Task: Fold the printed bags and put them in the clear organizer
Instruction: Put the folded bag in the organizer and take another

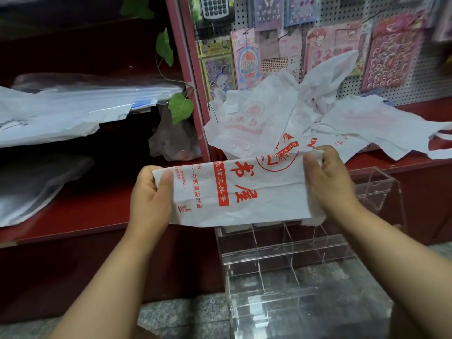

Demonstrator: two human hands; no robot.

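A: What takes up the most room?

B: The red shelving (80,216), with a long ledge running across the view. On its left part lie clear plastic sleeves and sheets (73,104). Behind the right part stands a white pegboard (367,77) hung with sticker packs (393,50).

A: And the organizer?

B: The clear organizer (288,260) stands on the speckled floor (186,311), against the front of the shelving below the ledge's right part. It is stepped, with dividers forming compartments. I cannot tell whether anything lies in them.

A: Where are the bags?

B: A loose pile of printed bags (269,118) lies crumpled on the right part of the ledge, up against the pegboard, and spreads toward the right edge. They are white with red print.

A: And the one being handled?

B: The held bag (239,192) is stretched as a flat band in the air, in front of the ledge's front edge and just above the organizer's upper back tier. Red characters run across it.

A: The hands?

B: They are apart, one at each end of the band. The left hand (151,196) grips the left end, thumb on top and fingers curled behind. The right hand (327,177) pinches the right end, with the plastic bunched under its fingers.

A: Anything smaller?

B: A green ivy leaf (181,107) hangs beside the pink upright post (193,94).
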